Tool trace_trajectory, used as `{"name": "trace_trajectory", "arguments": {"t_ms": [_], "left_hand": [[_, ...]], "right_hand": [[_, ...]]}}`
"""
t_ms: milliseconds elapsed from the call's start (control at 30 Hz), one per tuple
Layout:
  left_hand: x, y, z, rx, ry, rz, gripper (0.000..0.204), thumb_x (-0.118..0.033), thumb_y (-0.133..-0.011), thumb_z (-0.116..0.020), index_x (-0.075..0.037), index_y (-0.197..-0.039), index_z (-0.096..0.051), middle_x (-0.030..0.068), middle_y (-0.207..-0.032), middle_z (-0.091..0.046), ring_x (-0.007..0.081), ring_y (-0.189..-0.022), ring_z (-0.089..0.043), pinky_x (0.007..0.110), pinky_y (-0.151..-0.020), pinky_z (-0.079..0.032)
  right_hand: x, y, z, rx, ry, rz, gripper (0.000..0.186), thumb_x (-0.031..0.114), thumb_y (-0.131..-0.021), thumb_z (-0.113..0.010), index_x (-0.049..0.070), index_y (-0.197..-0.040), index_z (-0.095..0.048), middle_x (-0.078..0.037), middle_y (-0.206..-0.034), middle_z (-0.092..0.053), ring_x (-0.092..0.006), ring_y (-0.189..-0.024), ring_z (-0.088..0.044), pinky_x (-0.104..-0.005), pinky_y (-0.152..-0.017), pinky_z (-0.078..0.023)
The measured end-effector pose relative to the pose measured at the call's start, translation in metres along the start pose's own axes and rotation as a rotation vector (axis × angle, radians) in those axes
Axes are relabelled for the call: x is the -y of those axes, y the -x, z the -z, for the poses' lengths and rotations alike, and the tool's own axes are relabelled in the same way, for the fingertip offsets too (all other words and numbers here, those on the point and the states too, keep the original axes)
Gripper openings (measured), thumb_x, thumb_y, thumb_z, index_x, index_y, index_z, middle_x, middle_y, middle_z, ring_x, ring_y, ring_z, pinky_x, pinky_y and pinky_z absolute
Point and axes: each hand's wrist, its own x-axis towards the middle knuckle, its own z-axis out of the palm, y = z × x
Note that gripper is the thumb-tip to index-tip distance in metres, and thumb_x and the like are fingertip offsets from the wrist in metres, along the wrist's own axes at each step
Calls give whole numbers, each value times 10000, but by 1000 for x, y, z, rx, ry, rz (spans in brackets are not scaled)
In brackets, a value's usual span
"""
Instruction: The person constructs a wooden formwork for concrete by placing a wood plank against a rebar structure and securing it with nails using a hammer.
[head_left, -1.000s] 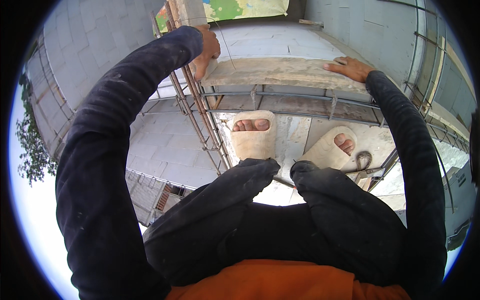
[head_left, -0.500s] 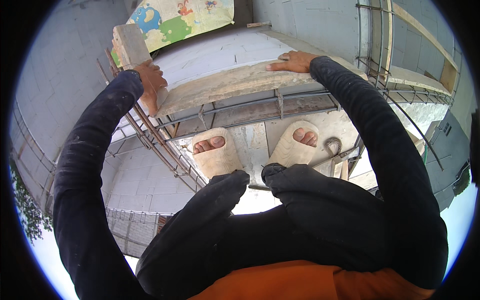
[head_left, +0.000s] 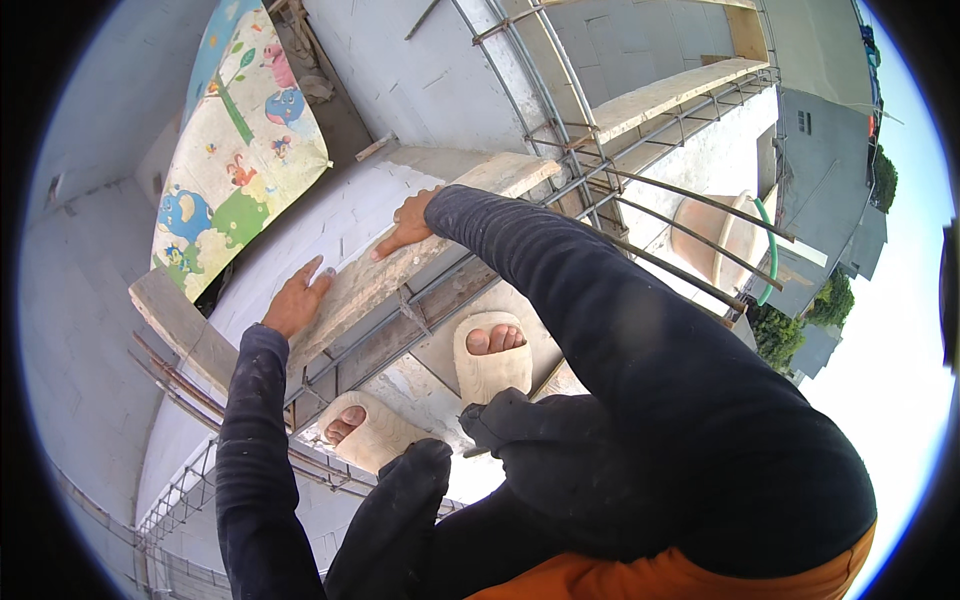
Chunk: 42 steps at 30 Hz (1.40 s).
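Note:
A long wooden board [head_left: 350,292], rough and stained, runs diagonally beneath both my hands. My left hand [head_left: 298,300] lies against its far edge with the fingers spread, next to the pale wall top. Further along, my right hand [head_left: 408,222] rests on the same board, thumb stretched out; its other fingers partly show over the far edge. Neither hand holds anything loose. Close to my left wrist a wooden plank [head_left: 180,320] sticks out past the board's end. A steel rebar cage [head_left: 410,312] runs along the board's near side.
My sandalled feet [head_left: 493,340] stand on a ledge below the rebar. Long rebar ends [head_left: 700,245] jut out on the right near a round tub [head_left: 712,238] and a green hose [head_left: 770,255]. A cartoon-printed sheet [head_left: 240,160] hangs at the far left.
The view has turned to the right. My left hand has left the corner by the plank and lies further along the board. My hands are now closer together.

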Motion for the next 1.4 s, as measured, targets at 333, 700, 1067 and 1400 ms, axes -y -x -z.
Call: {"name": "trace_trajectory", "arguments": {"t_ms": [333,700,1067,1400], "left_hand": [[-9,-32,-29,196,144,87,792,-584,-1039,-447,26,-1541,-503,280,-1531,-548,377,-1441,-514,378,-1217,-345],[0,-23,-28,164,197,92,803,-576,-1020,-496,25,-1552,-483,283,-1533,-542,387,-1433,-520,402,-1219,-354],[-52,-21,-22,137,30,-34,525,-363,-1055,-445,-49,-1428,-642,268,-1397,-644,409,-1295,-608,442,-1137,-443],[-24,-57,-40,52,6,-230,455,-270,-986,-454,-23,-1257,-725,266,-1243,-718,400,-1226,-649,417,-1084,-477]], "right_hand": [[-2,4,-7,-31,-6,-16,1372,1045,-629,-508,59,-1583,-480,-210,-1595,-495,-379,-1493,-451,-576,-1217,-351],[11,2,0,-5,43,-18,1358,1046,-668,-464,79,-1620,-422,-206,-1651,-415,-376,-1529,-400,-561,-1241,-337],[7,-5,-5,4,24,14,1307,1016,-739,-438,43,-1612,-422,-248,-1650,-401,-430,-1513,-408,-540,-1242,-335],[36,80,28,-710,-346,205,713,566,-1014,-568,19,-1471,-573,-254,-1381,-660,-405,-1271,-635,-464,-1101,-488]]}}
